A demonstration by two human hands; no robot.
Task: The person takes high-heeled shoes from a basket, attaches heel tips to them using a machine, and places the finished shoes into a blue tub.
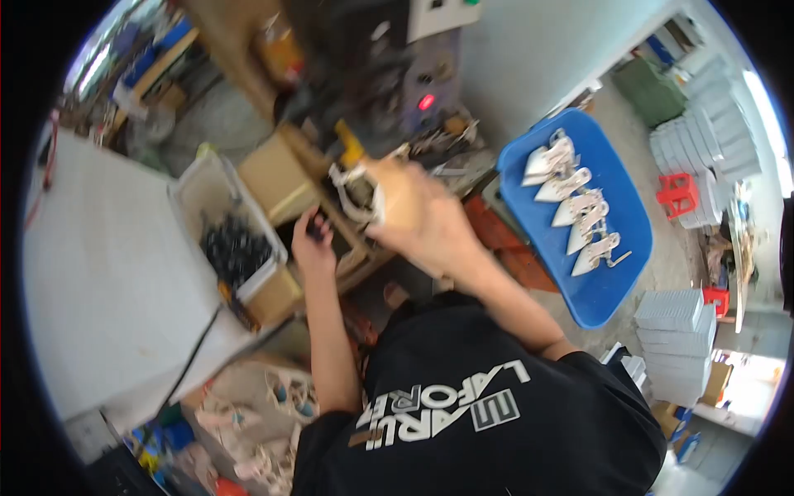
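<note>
My right hand (438, 227), smeared by motion, is closed around a beige and white strappy shoe (397, 194), held up in front of the machine. The shoe's white straps hang toward the left. Lower and to the left, my left hand (316, 248) pinches a small black piece (315, 226). Beside that hand stands a pale bin (186, 194) holding a heap of small black pieces (236, 248); their exact kind is too blurred to tell.
A dark machine (356, 83) with a lit red button (426, 102) stands ahead. At right, a blue tub (612, 289) holds several white pointed shoes (579, 198). A white tabletop (107, 273) lies left; more strappy shoes (256, 438) lie at lower left.
</note>
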